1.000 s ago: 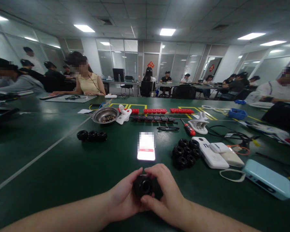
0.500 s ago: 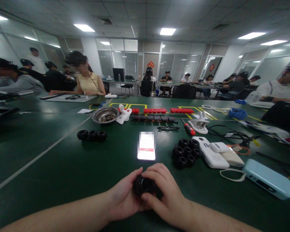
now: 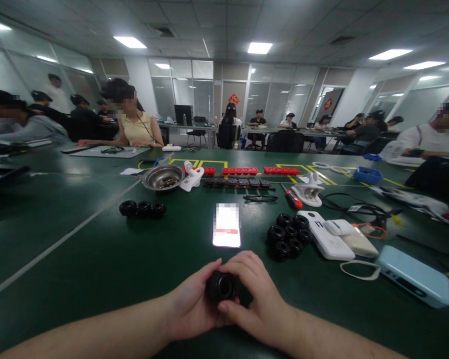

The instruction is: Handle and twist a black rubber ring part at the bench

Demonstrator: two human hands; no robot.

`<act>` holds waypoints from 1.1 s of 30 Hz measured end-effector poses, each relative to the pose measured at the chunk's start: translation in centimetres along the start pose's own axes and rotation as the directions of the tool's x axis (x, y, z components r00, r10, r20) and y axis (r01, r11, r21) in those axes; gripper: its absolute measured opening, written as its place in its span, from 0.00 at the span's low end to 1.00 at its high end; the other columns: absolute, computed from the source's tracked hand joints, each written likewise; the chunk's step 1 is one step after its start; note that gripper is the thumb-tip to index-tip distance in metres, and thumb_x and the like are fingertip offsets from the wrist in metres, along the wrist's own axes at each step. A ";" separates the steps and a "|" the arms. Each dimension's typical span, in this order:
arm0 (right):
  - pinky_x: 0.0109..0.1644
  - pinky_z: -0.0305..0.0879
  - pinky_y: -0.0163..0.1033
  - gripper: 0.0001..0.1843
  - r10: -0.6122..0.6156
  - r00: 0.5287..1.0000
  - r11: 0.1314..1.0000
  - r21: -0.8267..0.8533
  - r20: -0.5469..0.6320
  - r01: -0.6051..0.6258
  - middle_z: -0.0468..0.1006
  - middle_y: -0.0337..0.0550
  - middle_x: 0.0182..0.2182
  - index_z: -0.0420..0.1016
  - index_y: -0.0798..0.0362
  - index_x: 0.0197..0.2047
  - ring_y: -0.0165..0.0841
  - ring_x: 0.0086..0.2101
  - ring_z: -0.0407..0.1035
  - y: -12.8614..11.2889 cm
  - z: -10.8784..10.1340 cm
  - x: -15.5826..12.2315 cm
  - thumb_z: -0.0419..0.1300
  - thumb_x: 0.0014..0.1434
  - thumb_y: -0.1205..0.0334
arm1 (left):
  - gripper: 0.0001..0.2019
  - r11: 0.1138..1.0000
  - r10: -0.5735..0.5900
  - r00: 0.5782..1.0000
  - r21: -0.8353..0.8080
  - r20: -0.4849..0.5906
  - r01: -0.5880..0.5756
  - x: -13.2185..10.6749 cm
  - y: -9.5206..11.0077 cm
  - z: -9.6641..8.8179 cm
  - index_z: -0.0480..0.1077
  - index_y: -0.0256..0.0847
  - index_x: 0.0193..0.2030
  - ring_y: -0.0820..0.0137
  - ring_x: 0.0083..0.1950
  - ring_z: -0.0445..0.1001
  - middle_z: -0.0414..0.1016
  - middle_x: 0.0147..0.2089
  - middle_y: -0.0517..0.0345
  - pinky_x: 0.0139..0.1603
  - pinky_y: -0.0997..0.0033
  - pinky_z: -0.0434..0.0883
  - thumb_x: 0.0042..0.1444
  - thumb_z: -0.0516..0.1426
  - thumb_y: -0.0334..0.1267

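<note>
Close to the table's near edge, my left hand [image 3: 192, 304] and my right hand [image 3: 260, 301] are both closed around one small black wheel [image 3: 221, 286]. Its round hollow centre faces up toward me. My left palm cradles it from the left and below, while the right fingers curl over its top and right side. Part of its rim is hidden by the fingers. To the right lies a cluster of several similar black wheels [image 3: 290, 233]. A row of three more wheels [image 3: 142, 209] sits at the left.
A lit phone [image 3: 226, 234] lies just beyond my hands. Farther back are a metal bowl [image 3: 163, 178], red trays [image 3: 240, 171], a dark strip of parts [image 3: 239, 184] and a screwdriver [image 3: 292, 199]. A light-blue box [image 3: 415, 274] stands at right. People sit around.
My right fingers have shifted slightly on the wheel, and its hollow centre has turned a little. Both hands stay in the same place.
</note>
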State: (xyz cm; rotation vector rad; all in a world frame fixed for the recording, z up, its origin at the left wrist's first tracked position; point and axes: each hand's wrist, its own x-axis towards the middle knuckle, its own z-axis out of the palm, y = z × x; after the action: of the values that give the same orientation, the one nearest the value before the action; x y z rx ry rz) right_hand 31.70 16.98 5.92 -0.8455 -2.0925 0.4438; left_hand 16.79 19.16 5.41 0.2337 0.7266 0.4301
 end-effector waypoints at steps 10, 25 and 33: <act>0.42 0.62 0.44 0.22 -0.023 0.997 1.000 0.004 -0.070 0.023 0.66 0.45 0.38 0.62 0.52 0.44 0.38 0.39 0.61 0.2 0.2 -0.3 0.61 0.47 0.54 | 0.21 1.000 -0.005 0.999 0.025 0.033 0.004 0.0 -0.1 -0.3 0.68 0.32 0.34 0.72 0.26 0.70 0.71 0.28 0.51 0.27 0.76 0.63 0.56 0.44 0.50; 0.50 0.58 0.48 0.20 -0.131 0.991 0.991 -0.031 -0.006 0.131 0.67 0.46 0.42 0.59 0.53 0.49 0.38 0.44 0.60 -0.5 -0.1 -0.3 0.52 0.51 0.70 | 0.19 0.999 0.027 0.984 -0.027 0.176 -0.022 0.4 -0.1 -0.6 0.68 0.35 0.38 0.70 0.30 0.70 0.72 0.32 0.52 0.35 0.69 0.65 0.57 0.44 0.48; 0.48 0.60 0.48 0.28 -0.079 0.994 0.994 -0.076 -0.077 0.073 0.62 0.50 0.47 0.55 0.54 0.52 0.42 0.47 0.59 -0.2 0.0 -0.6 0.57 0.49 0.56 | 0.19 0.999 0.034 0.990 0.006 0.136 -0.035 0.5 -0.2 -1.0 0.68 0.33 0.35 0.71 0.28 0.70 0.71 0.29 0.52 0.27 0.76 0.62 0.55 0.46 0.48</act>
State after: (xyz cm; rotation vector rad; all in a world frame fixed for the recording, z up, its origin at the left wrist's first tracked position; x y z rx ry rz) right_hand 31.87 16.43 5.69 -0.8095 -2.0701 0.2894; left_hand 16.54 19.24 4.31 0.2812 0.5919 0.4398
